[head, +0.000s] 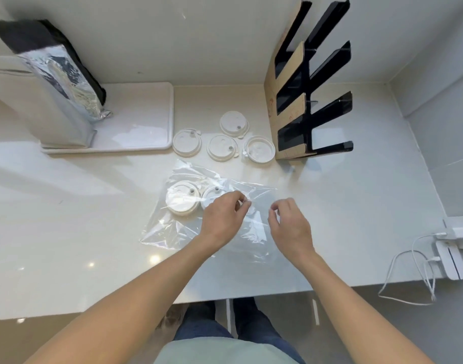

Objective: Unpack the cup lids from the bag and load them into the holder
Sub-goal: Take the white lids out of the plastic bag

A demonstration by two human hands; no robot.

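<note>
Two lids [183,197] are seen inside the clear bag [212,227], which lies flat on the counter [67,232] in front of the holder [311,82]. Four more lids [222,147] are laid out loose between bag and holder, just left of its base. The film is pinched by the left hand [221,222], fingers curled over the second bagged lid. The right hand [290,224] is half closed beside it; whether film is held cannot be told. The slippery film could be lost from the pinch, or the bag dragged, so that the loose lids are knocked. No lid is yet seen in the holder.
</note>
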